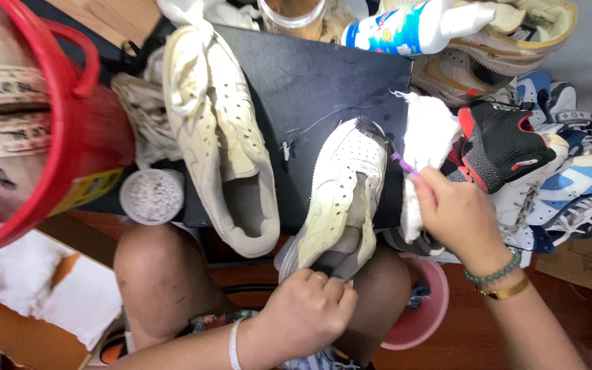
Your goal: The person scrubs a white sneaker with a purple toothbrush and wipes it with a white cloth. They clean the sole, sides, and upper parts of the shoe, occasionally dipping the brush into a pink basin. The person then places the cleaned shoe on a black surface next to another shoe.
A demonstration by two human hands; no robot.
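Red bucket [70, 123] beside cream sneaker [224, 137]

We note two cream-white sneakers: the held sneaker [340, 199] has a perforated toe with a dark smear at its tip, and the second sneaker [220, 137] shows yellowed cream panels and a grey lining. Both lie on a black board [323, 75]. The brush [403, 164] has a purple handle. The cloth [427, 133] is white. The bucket [49, 137] is red with a yellow label. We record a black sneaker [501, 144] with red trim, a white bottle [412, 26] with a blue label, and a pink basin [423, 308]. The right hand [457, 216] wears green beads and a gold band; the left hand [306, 308] wears a silver-white bracelet.
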